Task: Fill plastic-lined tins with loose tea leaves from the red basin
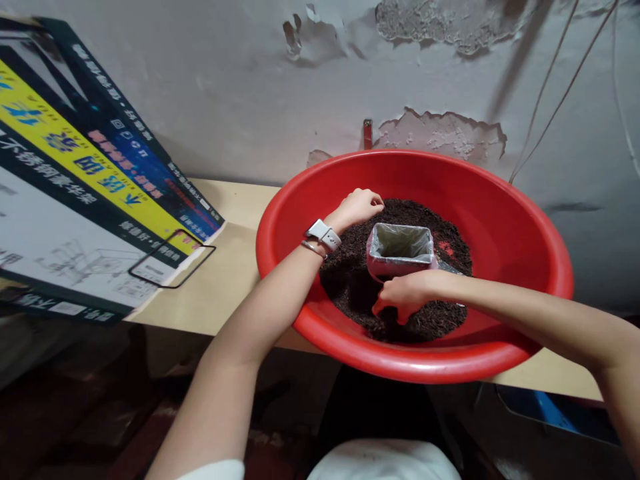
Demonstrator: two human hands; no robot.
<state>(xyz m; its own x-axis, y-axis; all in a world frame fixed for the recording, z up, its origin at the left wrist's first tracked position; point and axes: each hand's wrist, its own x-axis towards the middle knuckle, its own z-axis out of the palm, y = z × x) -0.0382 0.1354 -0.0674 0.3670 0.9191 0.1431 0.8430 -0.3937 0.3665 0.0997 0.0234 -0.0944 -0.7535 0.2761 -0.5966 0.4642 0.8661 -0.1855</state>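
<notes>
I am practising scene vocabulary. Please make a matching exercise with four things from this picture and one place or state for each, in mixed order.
1. round red plastic basin
2. small open pink bag
3. dark loose soil
4. white wristwatch

a. on the left wrist
b. on the pale wooden table
c. held by the right hand
d. lying inside the basin

Pairs: 1-b, 2-c, 3-d, 4-a
</notes>
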